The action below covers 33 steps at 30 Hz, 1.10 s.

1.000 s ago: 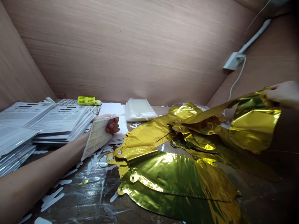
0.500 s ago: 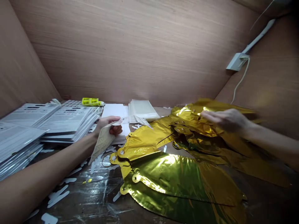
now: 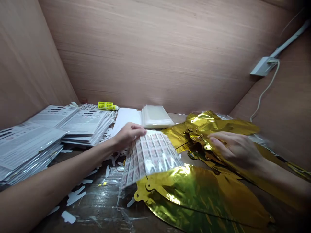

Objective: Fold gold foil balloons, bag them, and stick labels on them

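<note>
A white sheet of small printed stickers (image 3: 149,154) is pinched at its top edge by the closed left hand (image 3: 127,136), above the dark table (image 3: 97,210). The crinkled gold foil balloons (image 3: 201,194) are pressed by the flat, open right hand (image 3: 234,147).

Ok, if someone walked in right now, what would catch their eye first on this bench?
The shiny gold foil shapes spread over the right half of the tabletop, with the right hand on the crumpled ones behind. Next, the sticker sheet the left hand holds up at centre, and the stacks of printed packs on the left.
</note>
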### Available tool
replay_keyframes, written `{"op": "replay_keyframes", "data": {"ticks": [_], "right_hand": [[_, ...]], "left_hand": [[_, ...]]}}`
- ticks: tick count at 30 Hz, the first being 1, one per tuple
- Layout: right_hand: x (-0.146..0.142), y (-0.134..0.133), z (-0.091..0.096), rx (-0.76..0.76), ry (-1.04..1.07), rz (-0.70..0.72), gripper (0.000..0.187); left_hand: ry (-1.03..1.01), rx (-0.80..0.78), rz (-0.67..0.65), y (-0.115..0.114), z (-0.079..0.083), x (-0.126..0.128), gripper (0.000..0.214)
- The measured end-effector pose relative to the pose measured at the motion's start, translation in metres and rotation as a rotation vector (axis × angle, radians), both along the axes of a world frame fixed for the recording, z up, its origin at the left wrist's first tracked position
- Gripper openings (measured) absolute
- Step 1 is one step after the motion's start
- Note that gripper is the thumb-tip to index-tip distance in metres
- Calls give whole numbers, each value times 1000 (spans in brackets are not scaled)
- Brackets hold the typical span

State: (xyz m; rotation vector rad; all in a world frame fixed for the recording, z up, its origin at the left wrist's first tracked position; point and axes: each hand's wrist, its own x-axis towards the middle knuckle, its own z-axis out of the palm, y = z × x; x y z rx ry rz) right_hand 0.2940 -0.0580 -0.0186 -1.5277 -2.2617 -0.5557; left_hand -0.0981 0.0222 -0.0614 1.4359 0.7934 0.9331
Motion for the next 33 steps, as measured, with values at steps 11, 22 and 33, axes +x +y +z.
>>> {"op": "replay_keyframes", "data": {"ticks": [11,22,33], "right_hand": [[-122,9,27,-594,640,821,40],[-115,-16,36,-308,596,722,27],[-124,-24,32,-304,887,623,22]], "left_hand": [[426,761,-219,-67,54,34,24],[331,862,59,-77,56,44,6],[365,812,103,-87,58,49,9]]}}
